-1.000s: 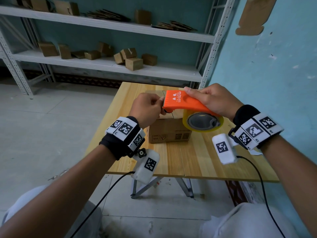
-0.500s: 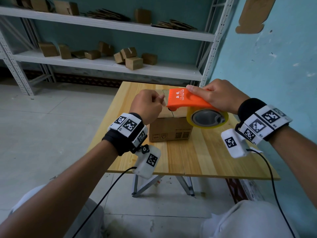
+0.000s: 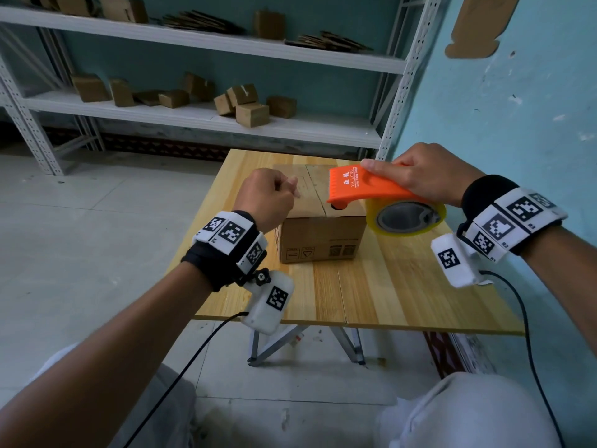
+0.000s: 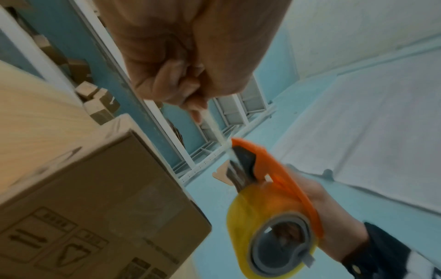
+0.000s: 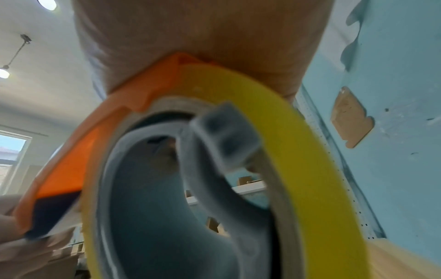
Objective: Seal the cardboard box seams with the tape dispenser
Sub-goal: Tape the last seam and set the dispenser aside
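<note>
A small brown cardboard box [image 3: 319,236] sits on the wooden table [image 3: 403,292], its top flaps closed with a seam down the middle. My right hand [image 3: 416,176] grips the orange tape dispenser [image 3: 361,185] with its yellowish tape roll [image 3: 405,218], held above the box's right side. My left hand [image 3: 269,197] hovers over the box's left part and pinches the free end of the clear tape [image 4: 212,126], which stretches from the fingers [image 4: 190,102] to the dispenser's mouth [image 4: 238,156]. In the right wrist view the roll [image 5: 274,132] fills the frame.
Metal shelving [image 3: 206,118] with several small cardboard boxes stands behind the table. A blue wall [image 3: 517,108] runs close along the table's right side. The table's folding legs [image 3: 307,344] show beneath its near edge; grey tiled floor lies to the left.
The two hands have drawn apart: the dispenser moved right and slightly up, the left hand stayed left, and a strip of tape is now pulled out between them.
</note>
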Motion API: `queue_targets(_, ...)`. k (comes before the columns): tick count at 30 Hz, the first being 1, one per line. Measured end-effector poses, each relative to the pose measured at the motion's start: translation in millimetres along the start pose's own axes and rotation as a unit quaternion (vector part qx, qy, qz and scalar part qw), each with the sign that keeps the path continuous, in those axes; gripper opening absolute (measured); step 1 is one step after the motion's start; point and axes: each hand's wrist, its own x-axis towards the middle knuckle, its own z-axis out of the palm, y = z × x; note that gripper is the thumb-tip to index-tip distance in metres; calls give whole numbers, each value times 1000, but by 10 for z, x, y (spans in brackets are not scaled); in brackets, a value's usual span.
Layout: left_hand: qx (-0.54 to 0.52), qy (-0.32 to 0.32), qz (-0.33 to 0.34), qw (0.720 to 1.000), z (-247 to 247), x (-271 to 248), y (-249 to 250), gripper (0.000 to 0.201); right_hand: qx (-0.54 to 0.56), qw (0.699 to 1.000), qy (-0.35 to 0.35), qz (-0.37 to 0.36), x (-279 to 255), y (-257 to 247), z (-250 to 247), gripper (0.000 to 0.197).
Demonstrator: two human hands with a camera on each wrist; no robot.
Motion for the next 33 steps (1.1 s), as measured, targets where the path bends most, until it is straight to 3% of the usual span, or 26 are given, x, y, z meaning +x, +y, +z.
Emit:
queue_targets(9,-17,-5,-30,999,-60,-43,-145,32,9,1000,-11,6,23,-17,-26,66)
queue_targets(13,-62,16,-39,997,-95,-14,-222,19,7,1000,18,-12,74,-34,-29,59)
queue_targets(18,-73,40,-18,996,-55,-14,-334,13,16,998,60,-21,104,-1,38,65)
queue_targets(25,-43,20,-8,999,-19,-18,-354,12,18,998,56,-18,43,-15,120,60)
queue_targets(33,-19,19,-8,1000,-54,-13,-433,9,15,999,52,-5,136,-59,126,69)
